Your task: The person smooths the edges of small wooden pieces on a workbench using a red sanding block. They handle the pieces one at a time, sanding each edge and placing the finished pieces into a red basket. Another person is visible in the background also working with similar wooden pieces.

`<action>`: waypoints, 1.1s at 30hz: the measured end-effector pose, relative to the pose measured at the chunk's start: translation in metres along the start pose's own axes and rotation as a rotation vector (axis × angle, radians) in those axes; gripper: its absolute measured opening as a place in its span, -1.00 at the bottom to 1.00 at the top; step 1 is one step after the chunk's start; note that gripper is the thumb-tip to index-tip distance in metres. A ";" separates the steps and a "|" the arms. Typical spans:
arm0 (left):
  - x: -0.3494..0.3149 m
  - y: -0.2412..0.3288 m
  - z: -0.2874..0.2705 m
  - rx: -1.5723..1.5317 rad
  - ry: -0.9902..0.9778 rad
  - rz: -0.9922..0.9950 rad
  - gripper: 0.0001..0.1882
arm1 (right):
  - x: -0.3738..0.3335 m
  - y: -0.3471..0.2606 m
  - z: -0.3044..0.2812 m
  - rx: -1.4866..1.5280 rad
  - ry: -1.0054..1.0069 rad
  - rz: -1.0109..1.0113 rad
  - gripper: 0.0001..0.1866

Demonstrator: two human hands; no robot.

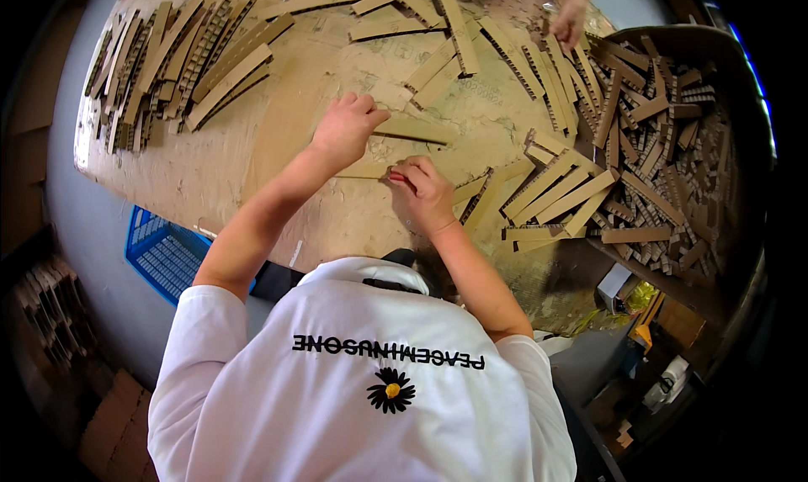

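My left hand (343,131) is closed, fingers curled, at the left end of a brown cardboard strip (417,131) lying on the wooden table. Nearer to me, my right hand (423,192) pinches a small red object (397,177), mostly hidden by the fingers, so its kind does not show. Its tip is at the right end of another cardboard strip (362,171), which passes below my left wrist. Several more strips (480,198) lie fanned out just right of my right hand.
A dense row of honeycomb-edged cardboard strips (160,57) covers the table's far left. At the right stands a large dark bin (725,61) heaped with strips. Another person's hand (570,23) reaches among strips at the far right. A blue plastic basket (164,251) sits below the table's left edge.
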State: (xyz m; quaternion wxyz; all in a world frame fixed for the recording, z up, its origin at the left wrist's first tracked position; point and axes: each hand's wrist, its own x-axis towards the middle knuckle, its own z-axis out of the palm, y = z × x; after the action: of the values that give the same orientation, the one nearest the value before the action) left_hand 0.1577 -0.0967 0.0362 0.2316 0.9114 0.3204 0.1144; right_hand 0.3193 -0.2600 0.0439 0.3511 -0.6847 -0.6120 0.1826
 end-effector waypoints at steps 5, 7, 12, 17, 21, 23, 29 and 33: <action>-0.019 -0.007 0.015 -0.047 0.058 -0.042 -0.53 | 0.005 0.006 -0.005 0.118 0.019 0.081 -0.86; -0.019 -0.009 0.015 -0.065 0.066 -0.076 -0.52 | 0.021 -0.002 -0.018 0.139 0.121 0.100 -0.86; -0.022 -0.006 0.017 -0.093 0.081 -0.071 -0.52 | 0.043 0.016 -0.020 0.166 0.108 0.151 -0.83; -0.024 -0.004 0.024 -0.067 0.099 -0.099 -0.55 | 0.053 0.021 -0.013 0.112 0.034 0.096 -0.83; -0.024 -0.008 0.026 -0.067 0.122 -0.084 -0.56 | 0.057 0.025 -0.008 0.071 0.006 0.059 -0.82; -0.024 -0.007 0.026 -0.057 0.106 -0.091 -0.55 | 0.058 0.027 -0.009 0.054 -0.005 0.051 -0.82; -0.023 -0.007 0.026 -0.065 0.116 -0.083 -0.54 | 0.057 0.038 -0.011 0.031 -0.035 0.036 -0.82; -0.023 -0.006 0.025 -0.071 0.111 -0.085 -0.55 | 0.057 0.041 -0.010 0.024 -0.027 0.017 -0.82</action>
State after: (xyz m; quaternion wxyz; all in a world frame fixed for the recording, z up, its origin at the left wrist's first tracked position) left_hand 0.1457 -0.1157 0.0103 0.2505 0.8804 0.3668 0.1660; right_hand 0.3658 -0.2079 0.0318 0.3491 -0.6832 -0.6086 0.2022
